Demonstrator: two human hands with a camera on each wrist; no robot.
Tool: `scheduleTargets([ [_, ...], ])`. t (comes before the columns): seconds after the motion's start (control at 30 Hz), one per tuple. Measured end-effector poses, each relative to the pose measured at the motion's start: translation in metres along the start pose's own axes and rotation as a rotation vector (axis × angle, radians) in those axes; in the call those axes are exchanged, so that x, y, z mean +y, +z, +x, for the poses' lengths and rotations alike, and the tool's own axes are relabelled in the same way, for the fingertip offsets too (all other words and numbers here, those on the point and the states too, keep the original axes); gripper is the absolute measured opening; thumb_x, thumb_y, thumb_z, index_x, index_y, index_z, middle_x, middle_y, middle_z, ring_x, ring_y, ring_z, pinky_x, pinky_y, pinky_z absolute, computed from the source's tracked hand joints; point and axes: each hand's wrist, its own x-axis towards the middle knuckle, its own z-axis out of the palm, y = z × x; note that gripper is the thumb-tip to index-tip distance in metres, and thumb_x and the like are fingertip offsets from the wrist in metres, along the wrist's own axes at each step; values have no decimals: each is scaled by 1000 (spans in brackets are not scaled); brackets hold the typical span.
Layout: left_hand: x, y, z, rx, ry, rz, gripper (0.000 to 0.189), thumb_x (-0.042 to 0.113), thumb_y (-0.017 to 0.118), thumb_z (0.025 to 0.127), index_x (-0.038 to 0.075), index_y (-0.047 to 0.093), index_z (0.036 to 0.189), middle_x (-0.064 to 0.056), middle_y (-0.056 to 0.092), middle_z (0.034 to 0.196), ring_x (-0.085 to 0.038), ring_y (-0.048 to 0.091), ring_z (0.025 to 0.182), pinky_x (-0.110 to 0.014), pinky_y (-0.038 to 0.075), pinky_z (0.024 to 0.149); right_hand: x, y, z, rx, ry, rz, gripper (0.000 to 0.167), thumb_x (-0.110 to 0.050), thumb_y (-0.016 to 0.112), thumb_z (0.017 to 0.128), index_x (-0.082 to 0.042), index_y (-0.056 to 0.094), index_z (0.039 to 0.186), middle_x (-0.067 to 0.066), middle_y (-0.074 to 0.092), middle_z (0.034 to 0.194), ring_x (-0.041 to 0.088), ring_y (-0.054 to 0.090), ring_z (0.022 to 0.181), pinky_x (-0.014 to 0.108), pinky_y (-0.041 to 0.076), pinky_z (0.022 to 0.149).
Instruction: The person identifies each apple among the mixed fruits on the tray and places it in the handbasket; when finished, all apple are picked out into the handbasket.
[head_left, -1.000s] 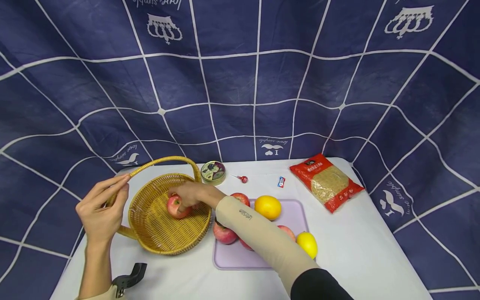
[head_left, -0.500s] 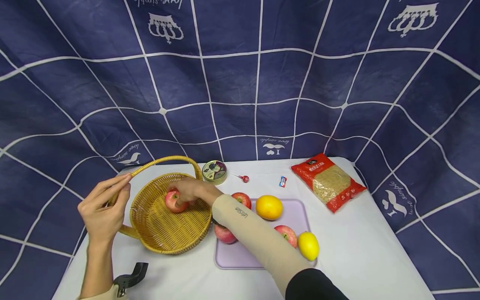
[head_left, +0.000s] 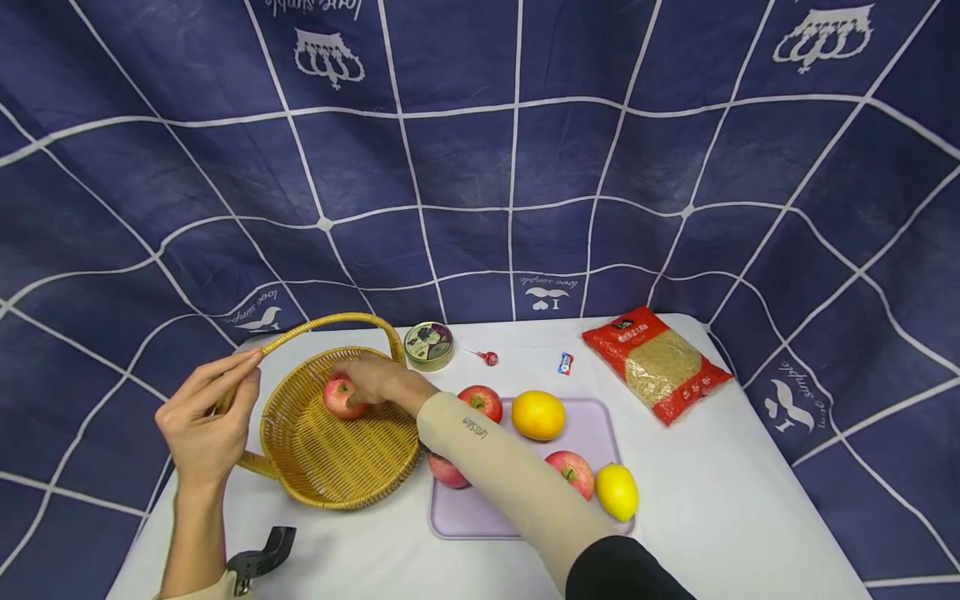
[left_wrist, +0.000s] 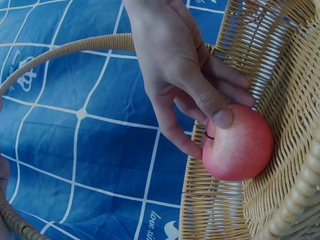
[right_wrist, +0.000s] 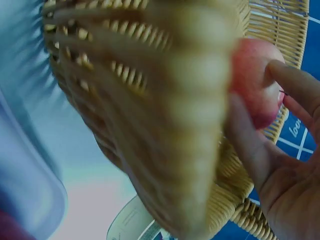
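Note:
A round wicker basket (head_left: 337,471) stands on the left of the table. My left hand (head_left: 206,417) pinches its arched handle (head_left: 330,318) at the left side. Inside the basket, my right hand (head_left: 381,382) holds a red apple (head_left: 340,398) close to the inner wall. In the left wrist view, the thumb and fingers of that hand are spread round the apple (left_wrist: 242,147) at its stem end. The basket's rim (right_wrist: 195,115) blurs across the middle of the right wrist view, with the apple (right_wrist: 255,82) partly behind it.
A lilac tray (head_left: 480,525) holds several apples (head_left: 572,471), an orange fruit (head_left: 537,415) and a lemon (head_left: 617,492), partly hidden by my right sleeve. Behind are a round tin (head_left: 428,344), a lollipop (head_left: 489,357), a small wrapped candy (head_left: 565,363) and a red food bag (head_left: 658,362).
My right hand has moved the apple a little toward the back left inside the basket. The left hand keeps its hold on the handle, nearly unmoved.

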Motion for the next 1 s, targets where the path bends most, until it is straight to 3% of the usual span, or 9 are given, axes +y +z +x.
scheduleTargets([
  [0.4,0,0,0,2,8,-11,11,-16,69,81,-16,74,90,-24,74,97,-8,71,92,-9,53,78,-1,3,-1,47,44,14,56,-34,76,89,-42,53,139,-13,56,132,8,45,127,23,45,93],
  [0.6,1,1,0,3,8,-14,11,-16,69,81,-16,74,90,-24,74,97,-9,71,92,-9,53,78,0,1,-4,44,29,18,56,-35,77,89,-41,54,139,-13,58,130,8,46,125,22,46,88],
  [1.0,5,0,1,7,-2,-11,11,-16,68,80,-16,74,90,-24,74,96,-8,71,91,-9,53,79,3,-18,-24,53,-61,0,55,-43,75,89,-35,56,140,-10,62,126,8,53,120,28,49,93],
])
